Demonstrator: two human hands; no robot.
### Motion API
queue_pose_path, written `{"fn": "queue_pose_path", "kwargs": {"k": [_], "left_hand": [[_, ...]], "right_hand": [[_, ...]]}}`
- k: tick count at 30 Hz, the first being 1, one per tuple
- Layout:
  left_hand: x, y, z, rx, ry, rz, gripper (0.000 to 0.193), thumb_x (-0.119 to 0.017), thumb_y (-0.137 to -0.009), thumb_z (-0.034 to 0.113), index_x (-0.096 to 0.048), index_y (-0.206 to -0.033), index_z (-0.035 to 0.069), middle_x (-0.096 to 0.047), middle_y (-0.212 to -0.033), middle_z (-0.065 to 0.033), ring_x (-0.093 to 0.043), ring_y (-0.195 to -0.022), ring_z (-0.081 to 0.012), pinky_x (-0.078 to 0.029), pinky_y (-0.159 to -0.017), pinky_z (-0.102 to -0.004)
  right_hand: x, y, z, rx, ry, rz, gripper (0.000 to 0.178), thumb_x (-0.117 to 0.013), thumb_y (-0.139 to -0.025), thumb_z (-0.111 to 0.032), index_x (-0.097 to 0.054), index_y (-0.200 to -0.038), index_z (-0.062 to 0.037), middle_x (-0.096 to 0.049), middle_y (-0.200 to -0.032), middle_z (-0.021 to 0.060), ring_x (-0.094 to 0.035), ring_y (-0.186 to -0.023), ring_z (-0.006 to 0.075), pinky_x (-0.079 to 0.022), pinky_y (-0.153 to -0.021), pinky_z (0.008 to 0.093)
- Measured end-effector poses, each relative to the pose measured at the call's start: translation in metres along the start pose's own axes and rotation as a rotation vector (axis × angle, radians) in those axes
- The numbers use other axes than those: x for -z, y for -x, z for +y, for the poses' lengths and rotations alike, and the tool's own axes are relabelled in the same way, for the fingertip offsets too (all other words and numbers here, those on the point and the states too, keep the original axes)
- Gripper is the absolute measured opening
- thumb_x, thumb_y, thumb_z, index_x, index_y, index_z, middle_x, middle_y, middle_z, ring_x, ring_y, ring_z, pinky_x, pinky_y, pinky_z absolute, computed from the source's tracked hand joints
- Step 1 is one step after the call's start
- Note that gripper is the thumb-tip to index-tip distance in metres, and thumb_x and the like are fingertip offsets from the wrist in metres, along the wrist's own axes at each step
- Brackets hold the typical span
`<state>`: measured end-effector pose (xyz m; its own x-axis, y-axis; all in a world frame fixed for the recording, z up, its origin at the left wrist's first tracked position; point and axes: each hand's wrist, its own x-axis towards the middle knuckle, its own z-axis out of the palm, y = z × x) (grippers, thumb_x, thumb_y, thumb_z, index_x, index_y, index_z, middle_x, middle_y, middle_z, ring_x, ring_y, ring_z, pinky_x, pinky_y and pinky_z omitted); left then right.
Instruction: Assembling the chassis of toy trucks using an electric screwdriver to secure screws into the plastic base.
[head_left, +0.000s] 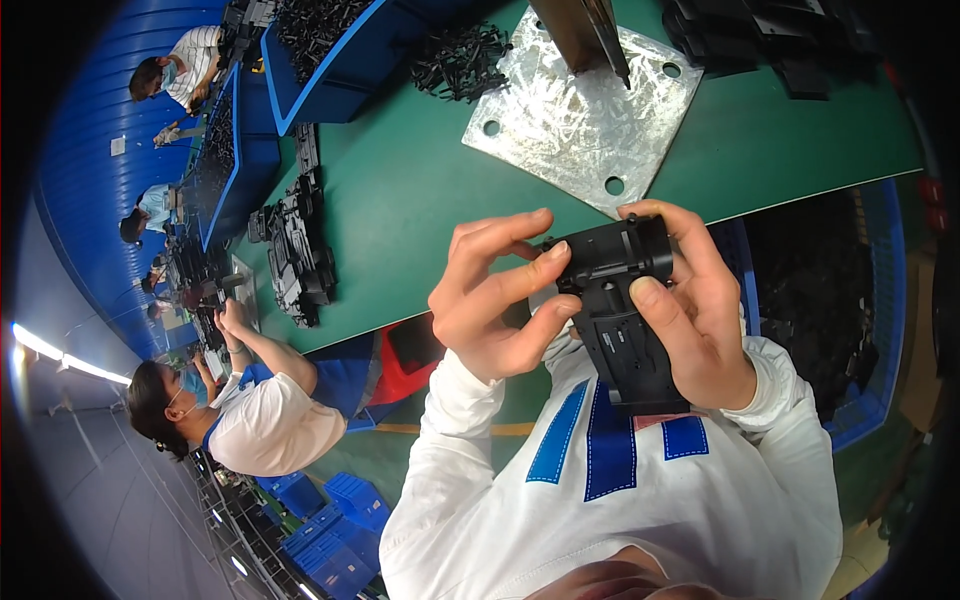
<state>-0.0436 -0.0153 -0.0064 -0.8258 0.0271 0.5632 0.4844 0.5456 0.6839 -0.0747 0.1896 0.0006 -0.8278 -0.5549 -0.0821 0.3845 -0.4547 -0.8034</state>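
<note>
A black moulded plastic part (625, 340), with a cylinder-like upper end and a long slotted body, is held up in front of my chest. My right hand (705, 310) wraps its right side, thumb pressed on the front and fingers behind the top end. At its upper left, my left hand (500, 290) has bent fingers and thumb with their tips against the part's edge. Whether a smaller piece sits between those fingertips is hidden. Just beyond my hands, a metal plate (560, 140) with corner holes lies on the green table (390, 230), an upright metal post (577, 38) rising from it.
Small black pieces (460, 62) are heaped left of the plate, beside blue bins (330, 65). Black parts lie stacked on the table's left (298, 250) and far right (770, 40). A blue crate (895, 300) stands below at right. A co-worker (265, 420) sits at left, others farther away.
</note>
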Motion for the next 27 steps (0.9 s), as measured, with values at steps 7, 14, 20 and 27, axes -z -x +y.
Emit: {"fn": "queue_pose_path", "kwargs": {"k": [7, 14, 20, 27], "left_hand": [[0.002, -0.001, 0.001, 0.021, 0.085, -0.047, 0.042, -0.092, -0.064, 0.008, -0.076, -0.102, -0.002, -0.071, -0.114, -0.0219, -0.069, -0.093, -0.0314, -0.059, -0.077, -0.0367], [-0.001, 0.004, 0.006, 0.09, 0.173, 0.02, 0.04, -0.093, -0.067, 0.01, -0.075, -0.101, -0.003, -0.072, -0.113, -0.022, -0.071, -0.095, -0.0313, -0.057, -0.082, -0.0386], [-0.002, 0.004, 0.009, 0.087, 0.125, 0.009, 0.041, -0.092, -0.066, 0.006, -0.075, -0.102, -0.003, -0.071, -0.113, -0.0223, -0.071, -0.096, -0.031, -0.058, -0.081, -0.0374], [-0.007, 0.003, 0.019, 0.14, 0.079, 0.007, 0.038, -0.088, -0.067, -0.003, -0.074, -0.102, -0.003, -0.07, -0.115, -0.0232, -0.071, -0.095, -0.0298, -0.059, -0.075, -0.0336]], "right_hand": [[0.005, 0.002, 0.004, 0.091, 0.14, -0.016, 0.047, -0.05, -0.102, -0.007, -0.033, -0.145, 0.0034, -0.06, -0.12, 0.0163, -0.068, -0.096, 0.016, -0.055, -0.077, 0.0247], [0.007, 0.003, 0.005, 0.238, 0.378, -0.02, 0.046, -0.052, -0.101, -0.009, -0.038, -0.143, 0.0052, -0.061, -0.12, 0.0172, -0.067, -0.098, 0.0153, -0.054, -0.076, 0.0254], [0.011, 0.002, 0.006, 0.198, 0.334, -0.03, 0.046, -0.052, -0.101, -0.009, -0.037, -0.143, 0.0052, -0.061, -0.119, 0.016, -0.067, -0.096, 0.0147, -0.054, -0.075, 0.0253], [0.01, 0.005, 0.002, 0.22, 0.391, -0.01, 0.045, -0.052, -0.101, -0.009, -0.038, -0.142, 0.0049, -0.062, -0.117, 0.0154, -0.066, -0.094, 0.0139, -0.054, -0.075, 0.0252]]}}
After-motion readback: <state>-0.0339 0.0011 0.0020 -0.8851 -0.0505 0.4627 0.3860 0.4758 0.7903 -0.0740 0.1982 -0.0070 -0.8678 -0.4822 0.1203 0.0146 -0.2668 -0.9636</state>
